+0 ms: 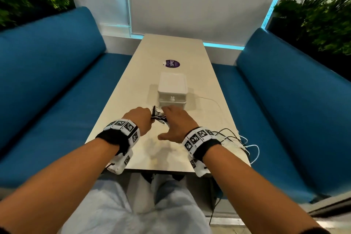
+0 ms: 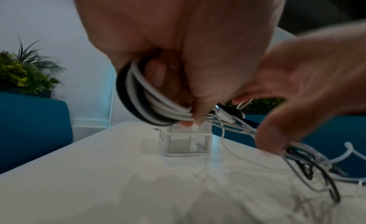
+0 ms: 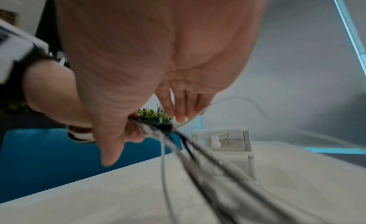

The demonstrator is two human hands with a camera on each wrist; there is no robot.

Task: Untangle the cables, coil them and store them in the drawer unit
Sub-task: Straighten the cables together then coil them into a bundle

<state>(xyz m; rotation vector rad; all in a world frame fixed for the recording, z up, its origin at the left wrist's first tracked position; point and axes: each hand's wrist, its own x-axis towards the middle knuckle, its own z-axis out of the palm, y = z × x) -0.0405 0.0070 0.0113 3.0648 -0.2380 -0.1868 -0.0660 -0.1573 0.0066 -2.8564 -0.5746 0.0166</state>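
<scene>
My left hand (image 1: 140,118) grips a coil of white and black cables (image 2: 138,96) just above the table, in front of the white drawer unit (image 1: 172,89). The coil's connector ends (image 1: 157,117) stick out between my two hands. My right hand (image 1: 175,120) reaches over those ends with straight fingers (image 3: 174,108) and the thumb spread away; the fingertips touch a thin white cable. Several loose strands trail from the coil under the right palm to a tangle (image 1: 234,139) at the table's right edge. Both drawers, with rabbit-shaped knobs (image 2: 192,146), are closed.
The narrow pale table (image 1: 133,150) runs away from me between two blue benches (image 1: 47,85). A purple round sticker (image 1: 171,63) lies beyond the drawer unit. One thin white cable (image 1: 210,100) curves off the unit's right side. Plants stand behind both benches.
</scene>
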